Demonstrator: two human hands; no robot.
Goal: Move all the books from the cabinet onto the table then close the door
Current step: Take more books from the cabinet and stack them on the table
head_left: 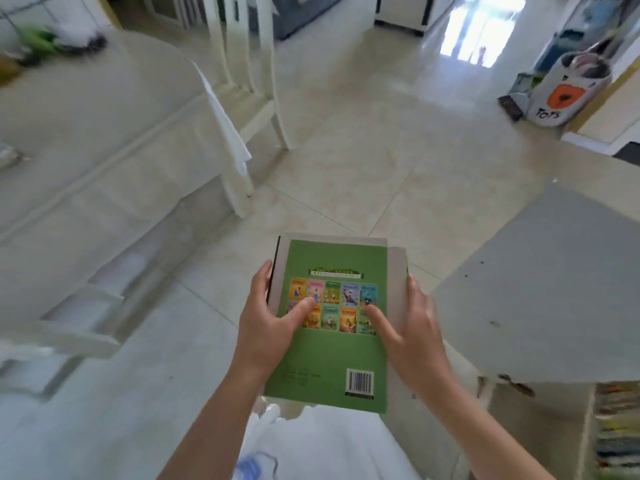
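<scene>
Over tiled floor [363, 140], green-backed books [332, 348], barcode up.

Two bare forearms enter from the bottom edge; no sleeves reach the wrists. Left hand [266, 323] and right hand [415, 327]: no rings, watch or bracelets visible. Fingers [304, 306] bare, nails short and unpainted as far as the blur allows. Loose white fabric garment [332, 445] covers the lap, with a small blue-striped patch [249, 467] near its lower left.
</scene>
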